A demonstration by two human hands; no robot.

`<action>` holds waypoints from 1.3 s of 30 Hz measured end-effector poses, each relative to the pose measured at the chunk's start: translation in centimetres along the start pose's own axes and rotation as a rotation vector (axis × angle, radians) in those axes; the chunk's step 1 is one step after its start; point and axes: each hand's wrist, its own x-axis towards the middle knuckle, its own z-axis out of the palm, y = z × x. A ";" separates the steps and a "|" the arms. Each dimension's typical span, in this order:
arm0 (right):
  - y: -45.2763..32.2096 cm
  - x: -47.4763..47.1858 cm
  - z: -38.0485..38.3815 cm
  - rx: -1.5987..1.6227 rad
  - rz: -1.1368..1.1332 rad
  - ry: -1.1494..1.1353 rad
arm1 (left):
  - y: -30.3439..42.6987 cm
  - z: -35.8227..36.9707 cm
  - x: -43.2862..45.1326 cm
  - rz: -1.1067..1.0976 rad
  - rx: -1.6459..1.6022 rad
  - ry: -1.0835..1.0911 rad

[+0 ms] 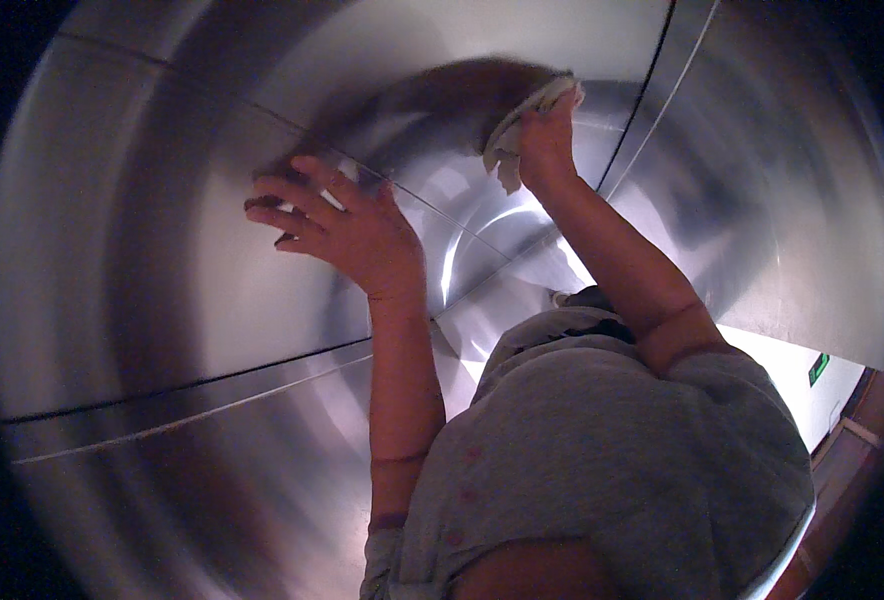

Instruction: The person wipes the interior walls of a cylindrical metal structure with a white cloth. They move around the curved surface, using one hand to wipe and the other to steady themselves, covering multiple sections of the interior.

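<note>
My right hand (551, 142) grips a pale cloth (515, 142), its fingers folded over the top edge. The cloth lies against a brushed stainless-steel wall panel (442, 30), and a dark reflection spreads beside it. Further left, my left hand (344, 225) is held up with its fingers spread and nothing in it. Its fingertips are at the same shiny wall, close to their own reflection; whether they touch the metal I cannot tell. A thin vertical panel seam (427, 202) runs down between the two hands.
Steel side walls (209, 495) meet the facing wall at dark joints on both sides. Below is a shiny metal floor (479, 307). At the right, past a metal panel edge (809, 315), a bright opening shows a green sign (818, 370) on a white wall.
</note>
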 end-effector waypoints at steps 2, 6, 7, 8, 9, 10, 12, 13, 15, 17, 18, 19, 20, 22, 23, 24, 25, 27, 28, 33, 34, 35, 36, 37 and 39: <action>-4.2 -1.7 2.3 -0.534 -0.500 -0.029 | -0.3 -0.3 -0.2 0.015 -0.097 0.018; -10.9 -1.9 7.5 -0.501 -0.951 -0.226 | -2.3 -0.9 -0.4 0.002 -0.363 0.048; -11.9 -2.0 8.7 -0.517 -1.086 -0.248 | -3.0 -1.1 -0.5 -0.009 -0.436 0.076; -12.6 -2.2 9.8 -0.533 -1.222 -0.267 | -3.6 -1.1 -0.8 -0.023 -0.518 0.105; -13.0 -2.4 10.8 -0.571 -1.274 -0.279 | -4.0 -1.1 -1.0 -0.050 -0.508 0.104; -13.2 -2.5 11.7 -0.607 -1.325 -0.294 | -4.5 -1.2 -1.4 -0.085 -0.503 0.105; -12.7 -2.7 12.5 -0.772 -1.395 -0.341 | -5.2 -1.3 -2.3 -0.132 -0.498 0.118; -12.1 -2.6 12.3 -0.902 -1.413 -0.369 | -5.4 -1.2 -2.6 -0.141 -0.498 0.130; -10.2 -2.4 11.1 -0.998 -1.464 -0.525 | -5.8 -1.2 -3.5 -0.168 -0.497 0.132; -6.6 -3.1 9.2 -0.958 -1.529 -0.748 | -6.0 -1.0 -4.4 -0.221 -0.499 0.089; -4.7 -3.5 8.0 -0.976 -1.532 -0.928 | -6.1 -0.9 -4.7 -0.245 -0.567 0.104; -2.7 -4.3 5.6 -1.036 -1.557 -1.097 | -5.7 -1.0 -5.7 -0.230 -0.557 0.115; -1.1 -4.7 3.9 -1.027 -1.317 -1.266 | -5.8 -0.9 -6.1 -0.233 -0.548 0.108; 1.8 -4.7 1.3 -1.063 -1.134 -1.436 | -6.0 -1.0 -7.2 -0.246 -0.542 0.082; 2.8 -4.7 0.6 -1.101 -1.191 -1.451 | -6.2 -1.1 -7.7 -0.262 -0.542 0.065; 3.3 -4.7 0.3 -1.196 -1.201 -1.480 | -6.3 -1.4 -8.3 -0.280 -0.537 0.044; 3.4 -4.6 0.5 -1.074 -1.234 -1.514 | -6.8 -1.6 -8.9 -0.310 -0.500 0.037; 2.0 -4.1 2.2 -1.077 -1.164 -1.629 | -7.1 -2.2 -10.0 -0.353 -0.431 0.038; 0.6 -4.0 3.7 -1.169 -1.619 -1.534 | -7.4 -2.4 -10.4 -0.396 -0.424 0.027; -8.3 -4.6 13.0 -0.859 -1.744 -1.108 | -7.3 -2.4 -13.0 -0.531 -0.392 -0.006; -9.2 -5.3 14.0 -0.857 -1.700 -1.086 | -7.4 -2.3 -14.2 -0.554 -0.373 -0.008; -10.0 -6.0 14.7 -0.855 -1.656 -1.067 | -7.3 -2.4 -15.0 -0.578 -0.351 -0.010; -9.6 -6.8 16.8 -0.532 -1.825 -0.809 | -7.4 -2.5 -15.8 -0.591 -0.330 -0.020; -9.1 -7.5 17.2 -0.505 -1.780 -0.880 | -7.6 -2.6 -16.5 -0.628 -0.308 -0.023; -6.7 -8.1 17.6 -0.447 -1.686 -1.028 | -7.6 -2.9 -17.8 -0.719 -0.269 -0.031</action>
